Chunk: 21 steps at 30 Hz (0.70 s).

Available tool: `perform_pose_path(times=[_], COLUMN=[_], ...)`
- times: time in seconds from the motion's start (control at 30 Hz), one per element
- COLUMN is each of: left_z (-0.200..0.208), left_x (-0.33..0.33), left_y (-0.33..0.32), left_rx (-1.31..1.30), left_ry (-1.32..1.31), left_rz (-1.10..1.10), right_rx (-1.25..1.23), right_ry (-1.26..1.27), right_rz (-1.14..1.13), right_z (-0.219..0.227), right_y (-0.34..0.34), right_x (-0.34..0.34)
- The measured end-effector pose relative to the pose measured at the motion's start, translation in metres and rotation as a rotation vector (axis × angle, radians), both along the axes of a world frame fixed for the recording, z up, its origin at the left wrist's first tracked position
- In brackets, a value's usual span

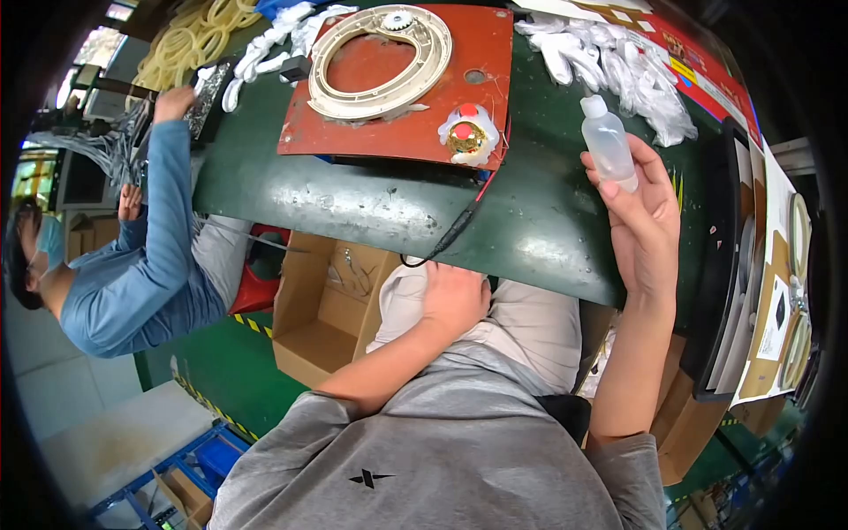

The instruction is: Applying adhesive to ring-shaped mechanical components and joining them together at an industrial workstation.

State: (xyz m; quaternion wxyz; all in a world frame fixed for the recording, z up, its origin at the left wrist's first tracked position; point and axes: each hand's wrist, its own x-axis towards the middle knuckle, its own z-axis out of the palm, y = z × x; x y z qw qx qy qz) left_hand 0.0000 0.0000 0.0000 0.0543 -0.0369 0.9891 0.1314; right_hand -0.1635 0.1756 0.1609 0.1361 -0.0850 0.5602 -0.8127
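Observation:
My right hand (649, 212) is raised over the right part of the green table. It is closed round the lower part of a small translucent squeeze bottle (609, 146). The bottle stands nearly upright, leaning a little left, with a white cap and what looks like some liquid low inside. My left hand (455, 293) rests on my lap at the table's near edge, back upward. Most of its fingers are hidden there, and nothing shows in it. Ahead, a red board (397, 137) carries a cream-coloured slotted ring (322, 75) with a white gear (397, 19).
A gold-and-white round part (468, 137) sits on the board's near corner; a black-sleeved cable (455, 231) hangs off the table edge. White gloves (574, 55) and clear plastic (658, 110) lie behind. A black tray (729, 265) stands right. A co-worker (146, 283) sits left, beside a cardboard box (322, 322).

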Motion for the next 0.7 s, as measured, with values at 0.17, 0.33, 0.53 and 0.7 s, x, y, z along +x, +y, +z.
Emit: perform_pose_path(times=[0.17,0.33,0.53,0.7], left_z=[-0.011,-0.001,-0.012,-0.012], left_x=[-0.003,0.004,0.001,0.002], left_y=[-0.002,-0.018,-0.013,-0.016], left_rx=[0.019,0.026,-0.046,-0.070], left_ry=[0.098,0.018,0.063,0.062], left_rz=[0.005,0.098,0.045,0.055], right_rx=[0.114,0.467,0.584,0.563], right_ry=[0.166,0.453,0.473,0.414], right_rz=[-0.057,-0.250,-0.348,-0.291], right_z=[-0.009,-0.015,-0.018,-0.017], right_y=[0.001,-0.009,-0.018,-0.019], right_x=[-0.004,0.000,-0.004,-0.003])
